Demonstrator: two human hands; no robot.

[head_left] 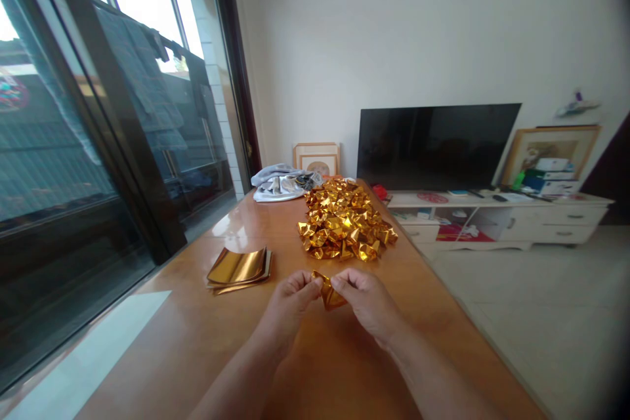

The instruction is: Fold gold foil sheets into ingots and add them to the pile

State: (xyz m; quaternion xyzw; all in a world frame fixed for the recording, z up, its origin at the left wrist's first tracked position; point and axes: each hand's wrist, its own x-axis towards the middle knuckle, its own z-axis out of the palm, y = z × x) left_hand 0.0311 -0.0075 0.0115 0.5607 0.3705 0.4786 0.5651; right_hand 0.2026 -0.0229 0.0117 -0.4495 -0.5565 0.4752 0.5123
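Between my two hands is a partly folded sheet of gold foil paper (331, 295), held just above the table. My left hand (296, 294) pinches its left edge between thumb and fingers. On the opposite edge, my right hand (363, 294) grips it the same way. Just beyond my hands spreads a heap of folded gold foil pieces (344, 220). To the left lies a stack of flat gold foil sheets (239, 268), its top sheet curling up at the edges.
The wooden table (187, 341) stretches away from me. A grey-white cloth bundle (280, 182) lies at its far end. Glass sliding doors (108, 144) flank the left side. Beyond the right edge stand a television (438, 147) and a low white cabinet (536, 223).
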